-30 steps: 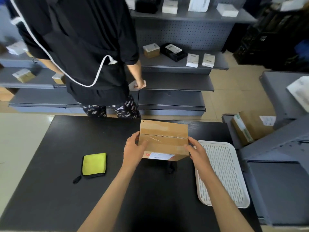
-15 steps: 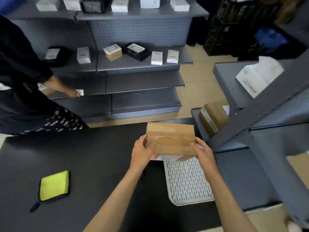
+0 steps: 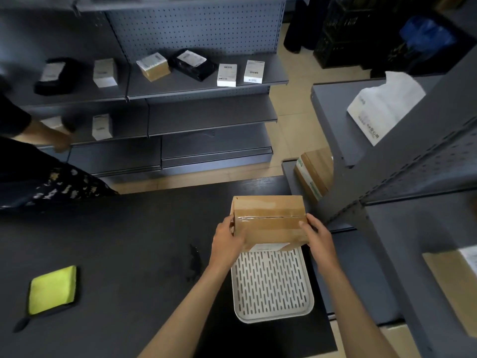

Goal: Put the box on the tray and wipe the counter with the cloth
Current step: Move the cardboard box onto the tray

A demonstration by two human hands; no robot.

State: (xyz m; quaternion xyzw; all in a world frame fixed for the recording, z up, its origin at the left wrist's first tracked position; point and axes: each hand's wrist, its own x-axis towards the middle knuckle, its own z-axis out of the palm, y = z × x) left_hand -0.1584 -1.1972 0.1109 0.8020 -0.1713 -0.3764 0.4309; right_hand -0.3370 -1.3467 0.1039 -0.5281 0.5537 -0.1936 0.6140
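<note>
A taped brown cardboard box (image 3: 269, 219) is held between both my hands above the far end of the white slotted tray (image 3: 271, 288). My left hand (image 3: 227, 244) grips its left side and my right hand (image 3: 316, 235) grips its right side. Whether the box touches the tray I cannot tell. The tray lies at the right end of the black counter (image 3: 116, 254). A yellow-green cloth (image 3: 53, 289) with a dark border lies flat on the counter's near left. A dark smudge (image 3: 195, 259) marks the counter just left of my left wrist.
Another person (image 3: 31, 161) in dark clothes stands at the far left, reaching into grey shelving (image 3: 201, 81) stocked with small boxes. A grey shelf unit (image 3: 402, 177) stands close on the right, with a cardboard box (image 3: 313, 171) on its low shelf.
Both hands have carried the box to the right, from over the counter's middle to over the tray's far end. My view has swung right, so the cloth and the other person sit further left.
</note>
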